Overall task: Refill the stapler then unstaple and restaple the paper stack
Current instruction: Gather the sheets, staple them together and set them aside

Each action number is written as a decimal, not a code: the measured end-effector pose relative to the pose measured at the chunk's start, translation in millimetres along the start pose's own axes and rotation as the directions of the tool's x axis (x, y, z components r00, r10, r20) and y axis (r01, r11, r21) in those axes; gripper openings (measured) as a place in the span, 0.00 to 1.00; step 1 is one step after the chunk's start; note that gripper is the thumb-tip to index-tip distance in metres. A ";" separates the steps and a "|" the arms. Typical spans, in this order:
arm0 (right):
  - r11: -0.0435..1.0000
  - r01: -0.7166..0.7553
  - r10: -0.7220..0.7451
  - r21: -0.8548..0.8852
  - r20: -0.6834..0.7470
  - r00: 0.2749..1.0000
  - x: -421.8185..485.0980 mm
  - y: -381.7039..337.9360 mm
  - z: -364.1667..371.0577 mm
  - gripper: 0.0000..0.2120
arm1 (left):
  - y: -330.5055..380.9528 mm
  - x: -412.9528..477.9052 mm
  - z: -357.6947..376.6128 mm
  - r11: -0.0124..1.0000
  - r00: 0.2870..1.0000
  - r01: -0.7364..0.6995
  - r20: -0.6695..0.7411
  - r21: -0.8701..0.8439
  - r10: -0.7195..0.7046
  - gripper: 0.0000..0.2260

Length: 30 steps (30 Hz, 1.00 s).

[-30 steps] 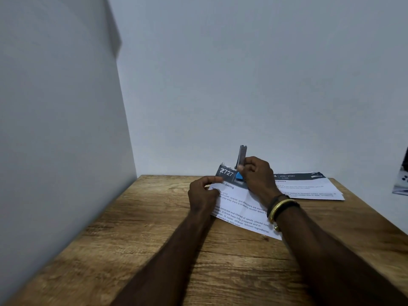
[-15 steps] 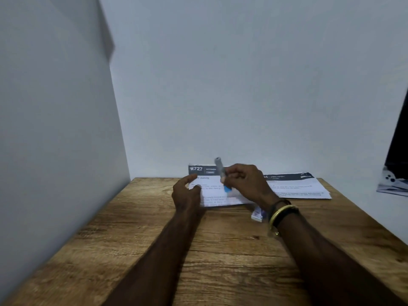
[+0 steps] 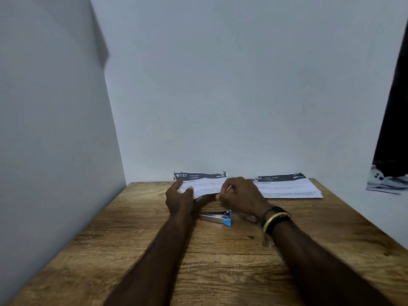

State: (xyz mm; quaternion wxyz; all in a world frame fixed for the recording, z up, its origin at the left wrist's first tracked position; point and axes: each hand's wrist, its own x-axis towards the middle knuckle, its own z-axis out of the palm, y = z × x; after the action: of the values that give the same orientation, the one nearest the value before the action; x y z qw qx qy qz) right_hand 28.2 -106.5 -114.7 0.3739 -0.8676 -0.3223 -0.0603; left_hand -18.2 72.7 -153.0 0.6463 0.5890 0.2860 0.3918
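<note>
both hands grip the paper stack (image 3: 199, 184), left hand (image 3: 180, 198) and right hand (image 3: 239, 196); stapler (image 3: 217, 217) lies crosswise just below, nearer the right

Table (image 3: 132, 250) is matt grainy wood, sheets (image 3: 205, 186) plain matt printed paper, stapler (image 3: 217, 216) shiny metal with blue plastic ends, bangle (image 3: 272, 219) glossy gold metal.

Held sheet (image 3: 199, 181) hdr: "727", "KITCHEN" (rest too blurry).
</note>
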 end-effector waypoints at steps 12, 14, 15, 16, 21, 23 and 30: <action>0.939 -0.167 0.263 0.302 -0.312 0.913 3.6 24.4 -21.2 0.04 | 16.0 -29.8 35.8 0.983 0.977 0.067 0.211 -0.169 -0.031 0.21; 0.932 -0.170 0.286 0.320 -0.359 0.888 1.7 32.3 -30.6 0.06 | 17.9 -38.0 48.3 0.987 0.968 0.034 0.250 -0.155 0.006 0.23; 0.926 -0.176 0.302 0.334 -0.375 0.876 0.1 37.4 -34.7 0.07 | 17.5 -42.0 55.7 0.992 0.965 0.004 0.260 -0.125 0.029 0.24; 0.923 -0.180 0.314 0.341 -0.392 0.865 -1.5 43.4 -39.1 0.08 | 17.2 -46.3 63.8 0.996 0.961 -0.033 0.271 -0.082 0.054 0.24; 0.926 -0.231 0.350 0.298 -0.456 0.818 -9.0 71.6 -62.5 0.09 | 15.1 -62.4 105.7 0.962 0.923 -0.209 0.360 0.177 0.134 0.31; 0.913 -0.271 0.391 0.304 -0.465 0.794 -12.0 83.4 -70.7 0.10 | 10.0 -66.2 119.7 0.933 0.899 -0.261 0.414 0.248 0.142 0.32; 0.857 -0.404 0.511 0.318 -0.435 0.741 -19.4 122.2 -85.9 0.11 | 1.8 -75.8 152.9 0.839 0.837 -0.349 0.541 0.417 0.079 0.32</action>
State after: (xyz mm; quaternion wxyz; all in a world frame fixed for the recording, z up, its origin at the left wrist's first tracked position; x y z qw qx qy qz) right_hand 98.5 -238.1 -134.7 0.5345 -0.8303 0.0067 -0.1578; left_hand 68.5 -73.4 -136.4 0.4733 0.8461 0.1286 0.2088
